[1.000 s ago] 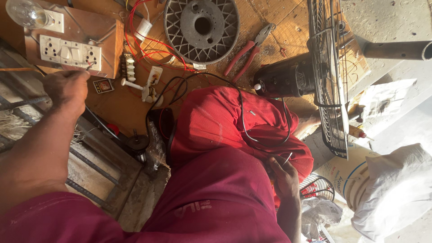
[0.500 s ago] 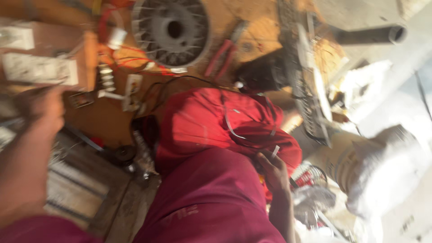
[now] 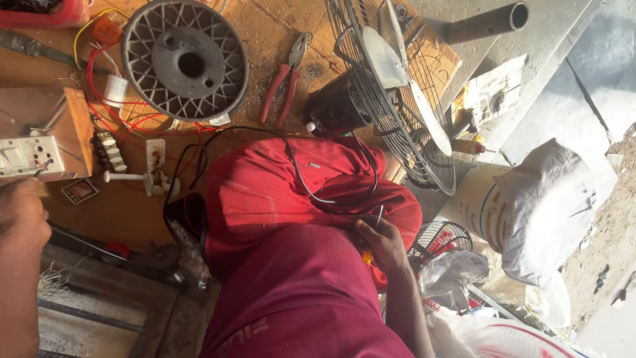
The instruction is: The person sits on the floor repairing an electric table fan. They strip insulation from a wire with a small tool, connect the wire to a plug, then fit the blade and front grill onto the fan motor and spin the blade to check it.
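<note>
Right hand (image 3: 379, 242) pinches the black cable (image 3: 311, 189) (over red cloth (image 3: 278, 192)); left hand (image 3: 21, 219) curled at the switchboard (image 3: 30, 154), grip unclear

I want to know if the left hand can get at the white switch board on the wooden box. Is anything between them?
Nothing visible. The left hand is right below the white switch board on the wooden box, with a thin probe or wire tip already meeting the board's lower edge. Whether it is pressing, I cannot tell.

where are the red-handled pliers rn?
Head view, upper middle: the red-handled pliers lie on the wooden bench, between the round grey ribbed disc and the black fan motor.
</note>
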